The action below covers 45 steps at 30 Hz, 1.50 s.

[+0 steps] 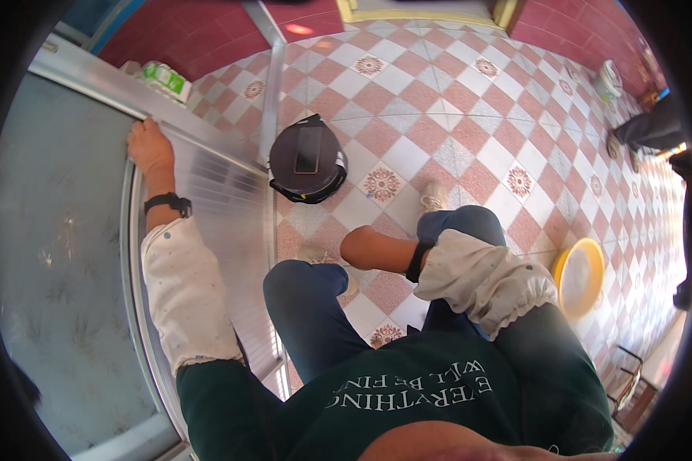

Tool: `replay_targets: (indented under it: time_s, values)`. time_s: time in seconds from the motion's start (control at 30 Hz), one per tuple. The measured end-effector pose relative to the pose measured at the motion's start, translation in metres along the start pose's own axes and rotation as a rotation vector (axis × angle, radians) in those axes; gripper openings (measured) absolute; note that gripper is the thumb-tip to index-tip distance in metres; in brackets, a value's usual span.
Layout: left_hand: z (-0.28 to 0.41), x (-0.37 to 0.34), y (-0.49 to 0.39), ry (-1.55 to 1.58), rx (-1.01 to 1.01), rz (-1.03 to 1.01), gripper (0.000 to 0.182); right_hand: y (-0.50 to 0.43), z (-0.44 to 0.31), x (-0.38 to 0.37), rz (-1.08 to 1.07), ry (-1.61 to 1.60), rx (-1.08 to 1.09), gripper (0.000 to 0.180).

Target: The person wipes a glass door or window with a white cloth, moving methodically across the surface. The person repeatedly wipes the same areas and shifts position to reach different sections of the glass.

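Observation:
My left hand [151,148] is against the metal frame [128,230] of a glazed door, at the corner where the upright meets the cross rail [207,141]. Its fingers are curled, and whether they grip the frame or hold something small is hidden. Frosted glass [63,242] with faint plant patterns fills the panel to the left of that hand. My right hand [369,248] hangs above the floor between my knees, its back towards me. The fingers are out of sight beneath it, so I cannot see whether it holds anything.
A round dark stool or tub [288,152] stands ahead, a phone [307,151] on its top. To the right is a yellow-rimmed basin [597,271]. A green-and-white pack [167,79] lies behind the door. A white bucket [608,83] and another person's legs [649,129] are at the far right.

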State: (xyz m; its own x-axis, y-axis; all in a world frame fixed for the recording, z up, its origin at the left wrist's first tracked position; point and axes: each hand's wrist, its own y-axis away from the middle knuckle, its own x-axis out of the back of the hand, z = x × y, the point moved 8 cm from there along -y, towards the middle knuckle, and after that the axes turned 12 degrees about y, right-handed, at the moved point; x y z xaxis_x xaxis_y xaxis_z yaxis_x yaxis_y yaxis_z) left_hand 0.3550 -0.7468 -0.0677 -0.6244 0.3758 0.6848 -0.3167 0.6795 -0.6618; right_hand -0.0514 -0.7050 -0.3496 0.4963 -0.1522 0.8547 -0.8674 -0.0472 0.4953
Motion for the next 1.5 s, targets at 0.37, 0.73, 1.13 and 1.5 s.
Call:
replay_targets:
  time_s: [0.37, 0.73, 1.13, 1.5]
  values:
    - [-0.002, -0.009, 0.001, -0.022, -0.048, -0.077, 0.015, -0.025, -0.002, -0.026, 0.005, 0.087, 0.004, 0.019]
    - [0.000, -0.012, 0.008, -0.099, -0.110, 0.012, 0.013, -0.024, 0.001, -0.024, 0.242, 0.145, 0.099, 0.015]
    - [-0.013, -0.005, 0.022, -0.183, -0.207, -0.018, 0.014, -0.068, 0.017, -0.053, -0.076, 0.032, -0.116, 0.029]
    - [-0.038, 0.052, 0.085, 0.032, -0.074, -0.166, 0.018, -0.019, 0.042, -0.027, 0.598, 0.028, 0.121, 0.013]
